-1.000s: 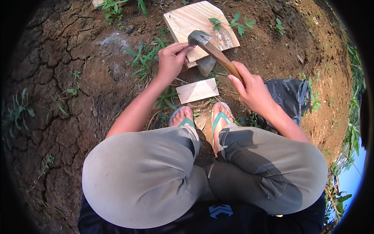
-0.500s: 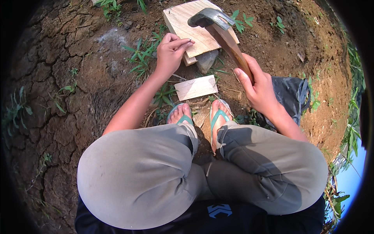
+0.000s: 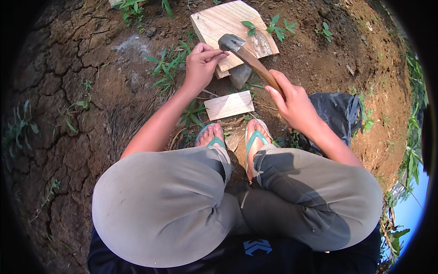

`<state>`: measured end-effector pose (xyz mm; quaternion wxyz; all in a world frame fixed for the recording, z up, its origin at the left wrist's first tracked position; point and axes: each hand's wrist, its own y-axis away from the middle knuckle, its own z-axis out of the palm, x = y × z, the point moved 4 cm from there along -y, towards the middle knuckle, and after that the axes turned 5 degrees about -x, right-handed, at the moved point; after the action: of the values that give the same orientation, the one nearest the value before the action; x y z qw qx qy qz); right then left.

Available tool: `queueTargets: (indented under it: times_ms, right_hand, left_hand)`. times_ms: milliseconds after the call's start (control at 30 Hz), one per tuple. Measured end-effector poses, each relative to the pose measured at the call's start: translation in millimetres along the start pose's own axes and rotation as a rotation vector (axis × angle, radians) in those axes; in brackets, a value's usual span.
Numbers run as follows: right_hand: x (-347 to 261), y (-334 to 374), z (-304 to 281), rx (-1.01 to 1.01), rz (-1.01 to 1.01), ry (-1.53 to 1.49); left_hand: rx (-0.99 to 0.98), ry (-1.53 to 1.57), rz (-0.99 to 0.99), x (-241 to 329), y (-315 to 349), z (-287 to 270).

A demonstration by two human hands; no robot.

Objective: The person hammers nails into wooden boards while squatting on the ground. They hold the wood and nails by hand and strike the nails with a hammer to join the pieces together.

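Note:
A pale wooden board (image 3: 223, 20) lies raised on a grey stone (image 3: 240, 75), with another piece of wood under its near left edge. My left hand (image 3: 200, 65) is at that edge, thumb and forefinger pinched on a small nail, mostly hidden now beneath the hammer head. My right hand (image 3: 294, 101) is wrapped round the wooden handle of a claw hammer (image 3: 255, 65). The hammer's metal head is down close to my left fingertips; whether it touches the nail, I cannot tell. Another nail (image 3: 198, 17) stands at the board's far left corner.
A small flat wooden offcut (image 3: 229, 105) lies on the soil just beyond my sandalled feet (image 3: 211, 135). To the right is a crumpled black plastic bag (image 3: 335, 112). Green weeds (image 3: 164, 68) grow beside the board, and cracked dry earth (image 3: 59, 77) spreads out at left.
The hammer has come down and to the left, from raised above the board to beside my left fingertips. My left hand keeps its pinch at the same spot.

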<state>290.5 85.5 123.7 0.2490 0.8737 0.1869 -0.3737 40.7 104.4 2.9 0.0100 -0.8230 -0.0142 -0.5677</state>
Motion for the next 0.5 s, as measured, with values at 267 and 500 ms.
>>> queueTargets:
  times_ms: [267,500]
  right_hand:
    - [-2,4,1,0.016,0.029,-0.035]
    - [-5,4,-6,0.081,0.0,-0.036]
  left_hand:
    - [-0.006,0.006,-0.021,-1,-2,1]
    - [-0.007,-0.011,0.02,0,-4,1]
